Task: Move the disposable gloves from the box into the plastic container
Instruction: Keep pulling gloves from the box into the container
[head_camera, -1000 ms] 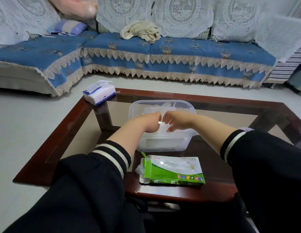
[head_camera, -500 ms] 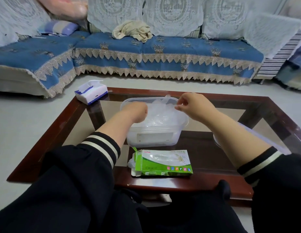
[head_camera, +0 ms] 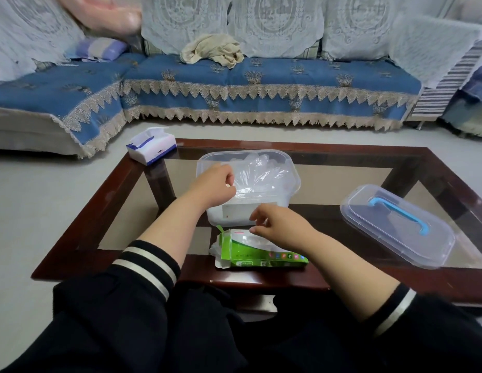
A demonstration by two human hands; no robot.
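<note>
Head view: our left hand sits at the near-left rim of the plastic container, fingers curled; whether they pinch the clear film inside we cannot tell. Our right hand hovers just above the green box, fingers loosely bent and holding nothing. Disposable gloves lie crumpled in the container (a few more bulge from the box's open left end). The box lies on the near edge of the desk, just in front of the container. To the right rests a clear lid with a blue handle; a tissue box stands at the far left corner.
</note>
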